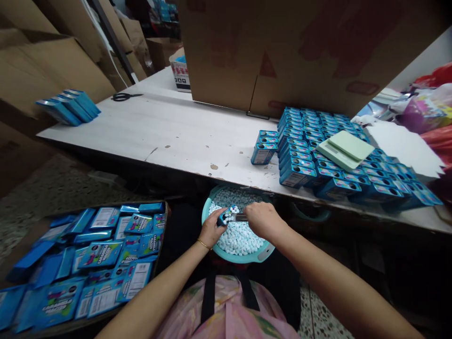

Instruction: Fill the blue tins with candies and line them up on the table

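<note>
In the head view, the left hand [213, 228] is curled around a small blue box [225, 214], which is tilted over the basin [229, 258] with its opening toward the right hand [263, 219]. The right hand grips the handle of a scoop [241, 217], whose tip is at the box's mouth, among white pellets [240, 240].

The box looks like thin, glossy card: light, a little slippery, likely to dent if squeezed flat. It is best held by its lower sides, fingers clear of the opening. The scoop looks stiff and should be steady by its handle. The pellets seem light and hard, and would roll off easily.

Below both hands, the basin is well filled. Left of the left hand, a carton [167, 221] holds a pile of blue packs [99, 254]. Beyond the hands stands a white, chipped table [183, 136]; ahead and right of the right hand, it bears upright box rows [296, 155] with a pale green scale [346, 148] on top. The floor [319, 310] is speckled.
</note>
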Demonstrator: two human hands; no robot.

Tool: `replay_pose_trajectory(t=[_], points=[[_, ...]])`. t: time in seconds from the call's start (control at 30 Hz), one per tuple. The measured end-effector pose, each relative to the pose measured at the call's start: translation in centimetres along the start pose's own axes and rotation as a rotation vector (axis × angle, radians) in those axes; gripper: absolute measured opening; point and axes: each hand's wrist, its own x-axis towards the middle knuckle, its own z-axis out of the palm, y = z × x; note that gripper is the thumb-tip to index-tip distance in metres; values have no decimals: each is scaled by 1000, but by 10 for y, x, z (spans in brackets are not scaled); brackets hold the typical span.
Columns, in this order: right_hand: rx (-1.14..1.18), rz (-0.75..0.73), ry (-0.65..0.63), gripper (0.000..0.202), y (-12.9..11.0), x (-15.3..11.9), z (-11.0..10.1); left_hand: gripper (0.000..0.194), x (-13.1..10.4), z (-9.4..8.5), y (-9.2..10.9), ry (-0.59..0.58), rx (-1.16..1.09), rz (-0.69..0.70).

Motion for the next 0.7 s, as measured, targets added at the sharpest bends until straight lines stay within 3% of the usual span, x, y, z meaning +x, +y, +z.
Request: replay_pose_trajectory(t=[0.13,0.23,0.33,0.53,0.7], points=[[34,48,121,33,28,-13,2,46,-3,-6,-2,27,-122,-97],[122,118,183,37,53,-21,16,48,-4,-10,-1,39,-200,-165],[191,135,227,36,63,-25,33,48,-1,-6,2,50,-241,-183],[55,179,233,37,40,-30,46,46,4,12,8,46,-295,-185],[-48,91,268,36,14,-30,50,44,3,15,7,57,-274,-171]])
